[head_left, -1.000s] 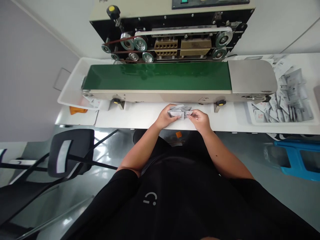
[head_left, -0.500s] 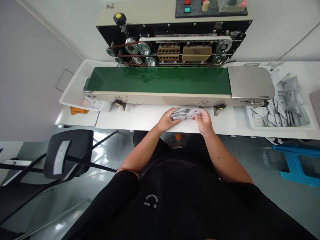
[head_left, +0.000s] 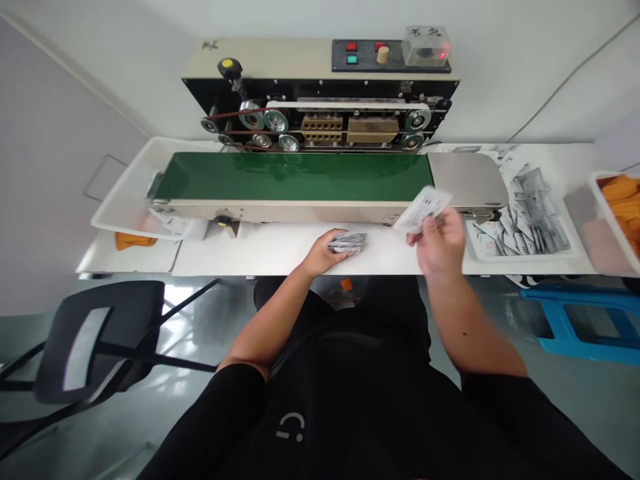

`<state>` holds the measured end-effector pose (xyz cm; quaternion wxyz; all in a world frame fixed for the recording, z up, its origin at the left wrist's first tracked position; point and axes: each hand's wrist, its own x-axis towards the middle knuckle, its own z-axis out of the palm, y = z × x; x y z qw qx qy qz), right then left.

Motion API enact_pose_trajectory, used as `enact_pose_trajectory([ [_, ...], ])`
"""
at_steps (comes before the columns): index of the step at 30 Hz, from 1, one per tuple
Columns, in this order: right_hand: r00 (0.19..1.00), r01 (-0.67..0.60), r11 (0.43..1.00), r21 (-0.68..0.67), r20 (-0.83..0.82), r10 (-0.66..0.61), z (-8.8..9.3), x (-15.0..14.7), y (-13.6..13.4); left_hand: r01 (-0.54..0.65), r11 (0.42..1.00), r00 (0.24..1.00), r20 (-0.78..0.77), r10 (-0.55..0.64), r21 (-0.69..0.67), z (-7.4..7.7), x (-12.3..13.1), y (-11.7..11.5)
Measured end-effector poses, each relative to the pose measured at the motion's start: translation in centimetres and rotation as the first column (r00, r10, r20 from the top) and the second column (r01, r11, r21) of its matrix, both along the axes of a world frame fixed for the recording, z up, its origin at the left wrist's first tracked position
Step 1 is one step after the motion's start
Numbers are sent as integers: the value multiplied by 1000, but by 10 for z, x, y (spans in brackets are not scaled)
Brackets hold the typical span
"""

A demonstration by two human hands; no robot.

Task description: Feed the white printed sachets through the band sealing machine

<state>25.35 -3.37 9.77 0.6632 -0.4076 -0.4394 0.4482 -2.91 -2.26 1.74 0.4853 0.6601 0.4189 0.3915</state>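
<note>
My left hand [head_left: 325,255] rests on the white table top [head_left: 270,260], pressing on a small stack of silver-grey sachets [head_left: 347,243]. My right hand [head_left: 443,239], slightly blurred, is lifted to the right of it and pinches a few white printed sachets [head_left: 423,209]. These are near the front edge of the steel plate [head_left: 467,180] at the end of a green conveyor belt [head_left: 293,177]. The conveyor belongs to a band sealing machine [head_left: 320,93].
A white tray of loose sachets [head_left: 520,257] lies to the right of the conveyor. Further right stands a plastic bin of orange items [head_left: 613,220]. A white tray [head_left: 117,200] sits at the conveyor's left end. A blue stool [head_left: 580,320] and a black chair [head_left: 95,340] stand on the floor.
My hands have parted: the right hand moved right and up with some sachets, while the left moved down onto the table with the rest. The view tilted up, showing the whole control panel and the orange bin.
</note>
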Motion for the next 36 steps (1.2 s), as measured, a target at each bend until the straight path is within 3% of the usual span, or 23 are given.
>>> enact_pose_trajectory([
  [4, 994, 42, 982, -186, 110, -22, 59, 48, 61, 7, 999, 1000, 24, -6, -45, 0, 1, 1],
  [8, 976, 136, 912, -387, 209, -57, 84, 69, 115, 5, 996, 998, 59, 0, -88, 1, 2, 1],
  [12, 975, 158, 871, -466, 216, -61, 89, 62, 139, -2, 996, 998, 62, 8, -90, 0, 2, 1],
  [19, 974, 75, 854, -515, 220, 48, 86, 34, 170, 12, 996, 996, 87, -4, -90, -3, 1, 2],
  [21, 975, 68, 880, -470, 220, 42, 85, 28, 170, 11, 996, 996, 88, -3, -94, -3, 1, 2],
  [23, 962, 134, 945, -300, 269, -51, 82, 21, 152, 10, 995, 996, 90, -1, -102, -1, 1, 2],
  [26, 874, 277, 958, 77, 395, -285, 60, 5, 93, 14, 993, 994, 111, -1, -121, 2, 0, 0],
  [28, 825, 127, 979, 158, 531, -192, 32, -11, 47, 24, 990, 990, 140, -5, -136, 4, 0, 0],
  [29, 793, 42, 988, 146, 597, -122, 14, -19, 27, 26, 989, 987, 158, -3, -146, 4, 0, -1],
  [32, 786, -17, 1000, 7, 619, 9, -42, -42, -8, 25, 983, 979, 205, 14, -183, 4, 0, -1],
  [36, 806, -118, 989, -91, 573, 149, -90, -55, -9, 52, 976, 970, 243, 1, -213, 1, -2, 0],
])
